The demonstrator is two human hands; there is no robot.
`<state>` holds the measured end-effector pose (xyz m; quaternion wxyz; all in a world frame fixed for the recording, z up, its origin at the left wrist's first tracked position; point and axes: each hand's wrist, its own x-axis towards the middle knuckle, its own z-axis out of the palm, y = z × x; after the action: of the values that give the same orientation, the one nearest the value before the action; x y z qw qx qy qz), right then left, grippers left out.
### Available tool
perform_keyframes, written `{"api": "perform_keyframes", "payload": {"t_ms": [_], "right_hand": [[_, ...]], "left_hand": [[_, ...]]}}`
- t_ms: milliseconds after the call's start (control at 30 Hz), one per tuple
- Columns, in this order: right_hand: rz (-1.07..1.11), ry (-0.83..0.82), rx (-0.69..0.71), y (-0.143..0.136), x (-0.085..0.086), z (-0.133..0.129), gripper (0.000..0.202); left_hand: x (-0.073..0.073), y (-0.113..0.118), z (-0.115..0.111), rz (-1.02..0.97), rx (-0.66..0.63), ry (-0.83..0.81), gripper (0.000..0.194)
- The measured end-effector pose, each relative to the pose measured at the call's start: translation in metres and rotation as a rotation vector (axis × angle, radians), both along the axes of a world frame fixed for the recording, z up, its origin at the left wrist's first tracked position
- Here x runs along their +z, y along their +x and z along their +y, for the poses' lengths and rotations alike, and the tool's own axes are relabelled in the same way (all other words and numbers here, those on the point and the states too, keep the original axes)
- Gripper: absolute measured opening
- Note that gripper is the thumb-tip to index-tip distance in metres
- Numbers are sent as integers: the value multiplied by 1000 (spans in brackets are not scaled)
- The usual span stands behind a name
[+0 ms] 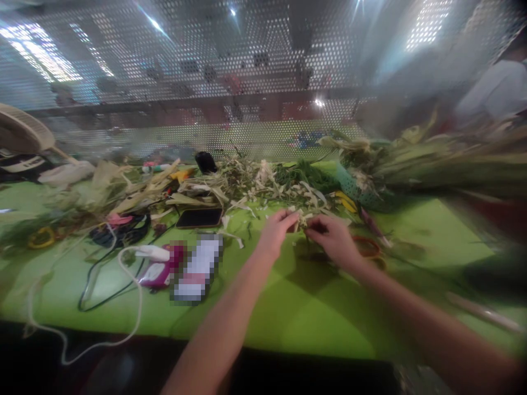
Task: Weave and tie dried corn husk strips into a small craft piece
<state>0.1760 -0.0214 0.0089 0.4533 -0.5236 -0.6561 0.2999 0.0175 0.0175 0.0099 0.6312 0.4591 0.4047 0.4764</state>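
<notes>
My left hand (280, 230) and my right hand (331, 237) are close together above the green table. Both have their fingers closed on a small pale yellow husk piece (302, 219), which looks like folded dried corn husk. The left thumb and fingers hold it from one side while the right fingertips pinch its other side. Its lower part is partly hidden by my fingers. Just beyond the hands lies a heap of pale husk scraps (263, 184). An orange ring-shaped thing (369, 247), blurred, lies beside my right wrist.
A black phone (200, 218), a pixelated phone-like thing (197, 269) and a magenta box (162, 269) with a white cable (140, 307) lie left. A teal basket (349, 184) with long husks (444, 164) stands right. Behind is a perforated screen (247, 71); a person's sleeve (494, 90) shows far right.
</notes>
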Motion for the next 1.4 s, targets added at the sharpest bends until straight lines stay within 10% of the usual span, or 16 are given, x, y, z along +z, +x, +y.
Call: {"api": "perform_keyframes", "payload": {"t_ms": [167, 600, 1200, 1400], "right_hand": [[-166, 194, -3, 1, 0, -3, 5], [302, -266, 49, 10, 6, 8, 28], [184, -282, 68, 17, 1, 13, 27], [203, -189, 72, 16, 8, 12, 38]], "left_hand": [[-2, 7, -2, -141, 36, -147, 30], [4, -9, 3, 71, 0, 54, 32], [6, -29, 19, -19, 286, 71, 30], [0, -22, 15, 93, 85, 148, 30]]}}
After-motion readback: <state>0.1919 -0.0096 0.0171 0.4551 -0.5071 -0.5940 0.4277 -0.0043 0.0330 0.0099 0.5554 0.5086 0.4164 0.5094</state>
